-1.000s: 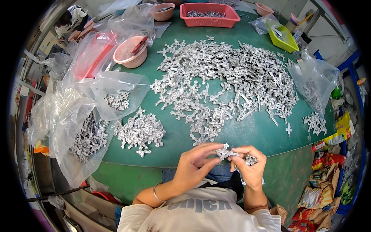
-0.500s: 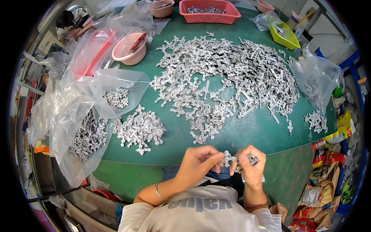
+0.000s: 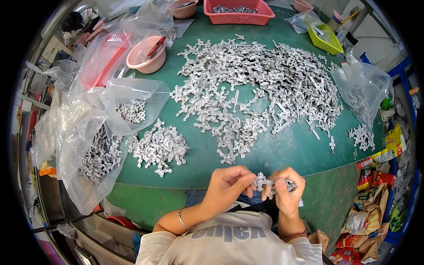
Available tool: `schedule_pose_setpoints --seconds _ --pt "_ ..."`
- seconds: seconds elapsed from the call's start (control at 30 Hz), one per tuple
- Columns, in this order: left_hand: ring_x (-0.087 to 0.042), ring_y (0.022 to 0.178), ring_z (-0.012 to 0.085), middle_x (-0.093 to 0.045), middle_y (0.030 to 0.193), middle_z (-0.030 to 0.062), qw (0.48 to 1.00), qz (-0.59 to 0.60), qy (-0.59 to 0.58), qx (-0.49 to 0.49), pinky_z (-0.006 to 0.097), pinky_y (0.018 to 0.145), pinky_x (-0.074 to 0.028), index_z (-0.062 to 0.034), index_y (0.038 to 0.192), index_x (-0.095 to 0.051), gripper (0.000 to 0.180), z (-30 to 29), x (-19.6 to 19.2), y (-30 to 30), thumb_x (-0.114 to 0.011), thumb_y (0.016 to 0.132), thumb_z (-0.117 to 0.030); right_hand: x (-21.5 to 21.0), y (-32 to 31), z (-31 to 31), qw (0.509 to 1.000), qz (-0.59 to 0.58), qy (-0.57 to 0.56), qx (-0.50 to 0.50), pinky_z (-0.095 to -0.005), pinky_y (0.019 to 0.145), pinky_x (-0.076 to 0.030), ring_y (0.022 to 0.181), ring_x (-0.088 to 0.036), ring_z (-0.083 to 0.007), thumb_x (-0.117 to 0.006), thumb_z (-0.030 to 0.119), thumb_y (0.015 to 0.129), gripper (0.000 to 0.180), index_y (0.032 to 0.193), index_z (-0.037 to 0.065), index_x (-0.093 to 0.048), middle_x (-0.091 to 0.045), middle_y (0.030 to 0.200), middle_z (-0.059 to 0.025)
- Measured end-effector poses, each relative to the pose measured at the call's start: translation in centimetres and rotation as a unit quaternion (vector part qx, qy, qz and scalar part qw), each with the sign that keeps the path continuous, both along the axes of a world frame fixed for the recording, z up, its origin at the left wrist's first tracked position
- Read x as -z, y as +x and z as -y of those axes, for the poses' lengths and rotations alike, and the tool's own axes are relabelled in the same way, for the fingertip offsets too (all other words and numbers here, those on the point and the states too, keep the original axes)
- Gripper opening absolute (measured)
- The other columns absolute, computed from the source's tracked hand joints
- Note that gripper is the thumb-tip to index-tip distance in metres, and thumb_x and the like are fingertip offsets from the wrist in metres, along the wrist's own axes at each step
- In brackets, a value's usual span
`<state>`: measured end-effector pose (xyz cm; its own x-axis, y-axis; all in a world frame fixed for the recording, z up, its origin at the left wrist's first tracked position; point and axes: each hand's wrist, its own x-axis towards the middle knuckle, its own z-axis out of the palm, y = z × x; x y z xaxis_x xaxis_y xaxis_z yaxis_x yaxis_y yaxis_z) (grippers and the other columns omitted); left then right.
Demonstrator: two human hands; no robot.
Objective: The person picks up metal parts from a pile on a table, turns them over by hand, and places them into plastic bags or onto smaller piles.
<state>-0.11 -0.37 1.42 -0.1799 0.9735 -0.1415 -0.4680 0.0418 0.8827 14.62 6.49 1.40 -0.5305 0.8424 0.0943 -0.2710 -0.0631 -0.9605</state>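
Observation:
My left hand (image 3: 230, 186) pinches the edge of a grey metal cross piece (image 3: 261, 180) between thumb and fingertips, just past the table's near edge. The far side of that piece meets my right hand (image 3: 287, 187), whose fingers are curled round several more metal cross pieces (image 3: 290, 184), partly hidden by the fingers. Beyond my hands a broad heap of the same silvery pieces (image 3: 247, 66) covers much of the green table (image 3: 300, 152). To the left lies a smaller pile of crosses (image 3: 161, 148).
Clear plastic bags (image 3: 92, 176) with metal pieces lie at left, beside a pink bowl (image 3: 148, 66) holding a red-handled tool. A red tray (image 3: 238, 17) and a yellow-green basket (image 3: 326, 43) stand at the back. Another bag (image 3: 364, 84) and a small pile (image 3: 362, 137) sit right.
The cross piece between my hands has turned slightly and shows a different outline. Both hands stay nearly in place with the same grips.

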Motion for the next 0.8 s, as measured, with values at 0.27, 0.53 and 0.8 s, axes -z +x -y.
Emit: schedule_pose_setpoints --seconds 0.27,0.53,0.8 --pt "-0.054 0.057 0.0107 -0.058 0.070 0.0085 0.996 -0.092 -0.003 -0.015 0.022 0.052 -0.044 0.0051 0.073 -0.056 0.016 0.0 -0.6 -0.6 -0.050 0.086 -0.002 0.3 0.4 0.1 0.997 0.053 0.048 -0.008 -0.0195 0.041 -0.035 0.043 -0.049 -0.0085 -0.055 0.007 0.083 0.013 0.075 -0.003 -0.052 -0.054 0.053 -0.0062" --pt "-0.047 0.056 0.0130 -0.052 0.064 0.0059 0.727 -0.599 -0.057 -0.330 0.024 0.053 -0.037 0.0035 0.071 -0.055 0.009 2.9 1.8 -9.9 -0.059 0.078 -0.001 2.4 0.2 -3.4 0.975 0.197 -0.091 -0.050 -0.0197 0.038 -0.034 0.040 -0.047 -0.0062 -0.057 0.005 0.082 0.007 0.081 -0.001 -0.055 -0.051 0.049 -0.0021" --pt "-0.049 0.079 0.0256 -0.049 0.083 0.0127 0.679 -0.630 -0.103 -0.362 0.032 0.072 -0.039 0.0017 0.088 -0.056 0.017 3.6 2.9 -11.0 -0.062 0.072 0.001 4.1 -4.4 -5.3 0.859 0.409 0.291 0.099 -0.0360 0.060 -0.045 0.065 -0.056 -0.0334 -0.063 0.003 0.073 0.018 0.091 0.002 -0.059 -0.058 0.074 -0.0162"
